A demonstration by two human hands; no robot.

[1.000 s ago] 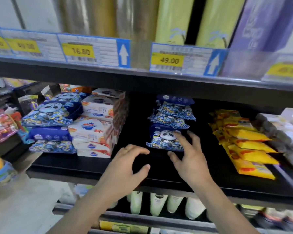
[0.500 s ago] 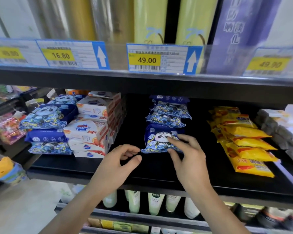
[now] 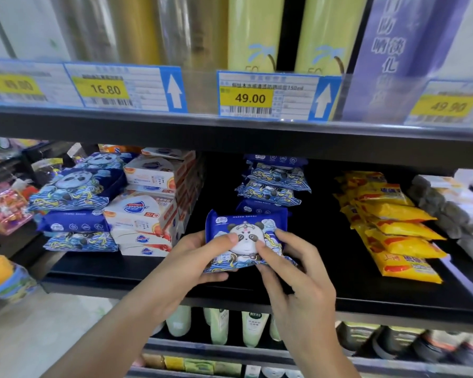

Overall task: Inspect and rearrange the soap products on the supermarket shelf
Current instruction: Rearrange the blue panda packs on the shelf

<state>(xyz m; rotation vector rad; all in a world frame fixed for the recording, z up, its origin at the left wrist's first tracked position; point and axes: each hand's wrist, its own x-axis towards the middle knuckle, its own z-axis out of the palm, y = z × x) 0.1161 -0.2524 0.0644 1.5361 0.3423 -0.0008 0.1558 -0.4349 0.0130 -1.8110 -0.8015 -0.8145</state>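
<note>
Both forearms are bare as far as they show below the black shelf (image 3: 257, 293), with no sleeve, cuff or glove on either. The left hand (image 3: 186, 261), just left of the shelf's middle, carries no ring, and its thumbnail is short and unpainted. The right hand (image 3: 295, 274), just right of that middle, is likewise without ring, watch or band, its nails short and plain, and the wrist below the shelf's front edge is equally uncovered.

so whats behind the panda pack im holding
Behind the panda pack, held by left hand and right hand, a stack of blue packs stands; its lowest pack is mostly covered.
</note>
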